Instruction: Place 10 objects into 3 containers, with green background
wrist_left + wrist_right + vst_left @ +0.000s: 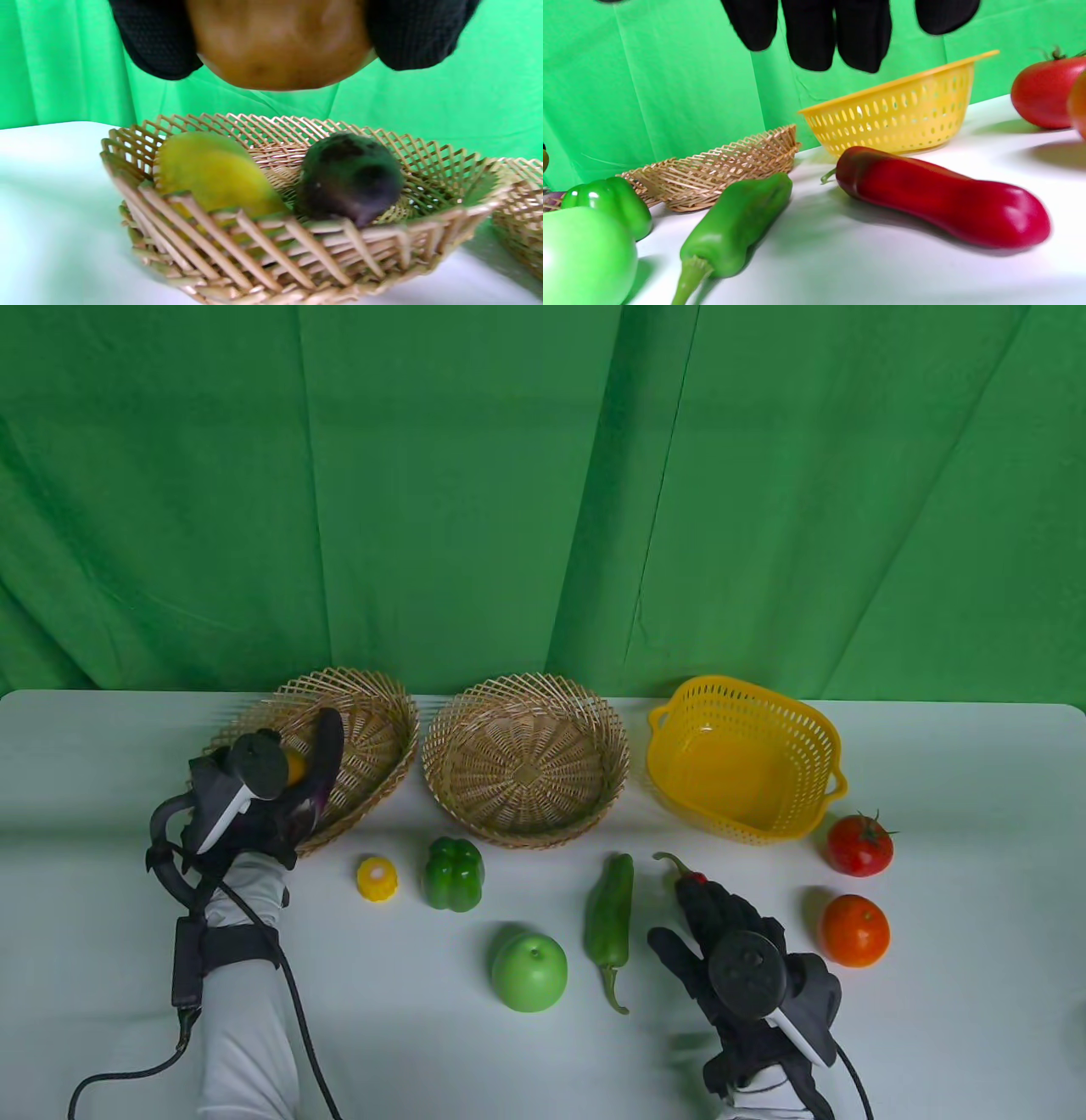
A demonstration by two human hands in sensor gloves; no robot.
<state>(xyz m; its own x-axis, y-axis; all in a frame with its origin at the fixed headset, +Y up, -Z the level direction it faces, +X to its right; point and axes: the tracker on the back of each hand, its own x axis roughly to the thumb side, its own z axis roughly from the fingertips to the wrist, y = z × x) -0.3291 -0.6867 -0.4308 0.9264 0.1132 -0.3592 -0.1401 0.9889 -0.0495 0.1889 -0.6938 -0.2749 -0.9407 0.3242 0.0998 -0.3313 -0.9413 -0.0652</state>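
Green cloth backs a white table (102,746) where the left hand (254,806) grips a brown, cropped potato (280,42) over the left wicker basket (297,262), while the right hand (730,950), fingers spread, largely hides a red pepper (941,199).

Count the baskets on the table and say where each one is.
3, in a row along the back of the table: left wicker basket by the left hand, middle wicker basket, yellow plastic basket on the right.

Two wicker baskets (526,759), one yellow basket (747,759), two tomatoes (859,845), two green peppers (609,918), one bell pepper (454,874), one apple (529,972), one red pepper (941,199), one corn piece (377,879)
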